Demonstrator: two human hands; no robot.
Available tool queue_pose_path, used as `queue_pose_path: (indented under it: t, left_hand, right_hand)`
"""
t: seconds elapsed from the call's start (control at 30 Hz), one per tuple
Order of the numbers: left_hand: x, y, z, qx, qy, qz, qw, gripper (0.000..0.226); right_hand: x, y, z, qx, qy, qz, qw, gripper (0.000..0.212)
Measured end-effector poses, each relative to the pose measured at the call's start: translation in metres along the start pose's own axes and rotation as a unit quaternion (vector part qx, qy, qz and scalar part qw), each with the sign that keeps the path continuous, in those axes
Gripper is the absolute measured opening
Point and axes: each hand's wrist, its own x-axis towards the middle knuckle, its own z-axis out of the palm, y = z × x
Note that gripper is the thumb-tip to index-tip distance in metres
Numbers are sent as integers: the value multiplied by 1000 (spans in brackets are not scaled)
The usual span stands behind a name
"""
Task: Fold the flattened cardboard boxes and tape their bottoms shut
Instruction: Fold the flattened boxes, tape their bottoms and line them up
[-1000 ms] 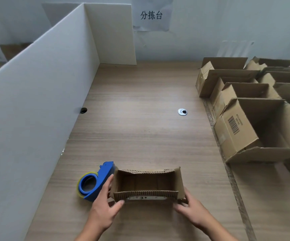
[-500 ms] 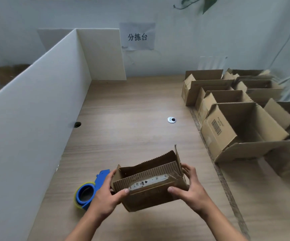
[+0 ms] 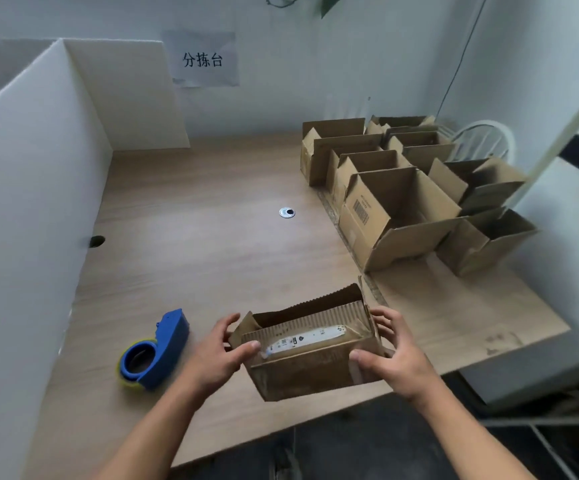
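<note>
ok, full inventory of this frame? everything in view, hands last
held box: 1, brown with a white label, tilted, at the table's near edge
tape dispenser: 1, blue, on the table left of the held box
open boxes: about 7, brown, clustered on the table's right side
table: 1, light wood
grommet: 1, silver, mid-table
partition: 1, white, along the table's left and far-left sides
sign: 1, grey paper with black characters, on the back wall
chair: 1, white, behind the open boxes
left hand: grips the held box's left end
right hand: grips the held box's right end
</note>
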Motion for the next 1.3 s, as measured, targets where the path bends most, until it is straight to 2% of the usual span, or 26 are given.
queue_pose_path:
  t: [0.13,0.3,0.37,0.47,0.67,0.83,1.07,1.3]
  left_hand:
    - [4,20,23,124,6,58,991,60]
    - [22,51,54,319,-25,162,933,50]
    - [33,71,73,353,-29,192,915,49]
    - [53,101,110,359,-27,214,908,49]
    - [93,143,195,402,-6,190,896,47]
    - [125,164,243,468,-41,145,871,47]
    - [133,166,276,415,-70,66,905,47]
    - [137,163,287,392,-90,25,915,51]
  right_hand:
    - [-17,18,-40,-5,60,15,998,82]
    - [-15,53,-99,1,146,36,989,85]
    - [-6,69,-125,16,168,43,985,80]
    - [19,91,-164,27,171,38,984,76]
    - [91,136,-237,49,132,26,990,70]
    - [155,166,-282,49,63,39,996,73]
    - [185,188,-307,20,-9,58,998,79]
    - [200,211,-299,-30,-36,133,990,107]
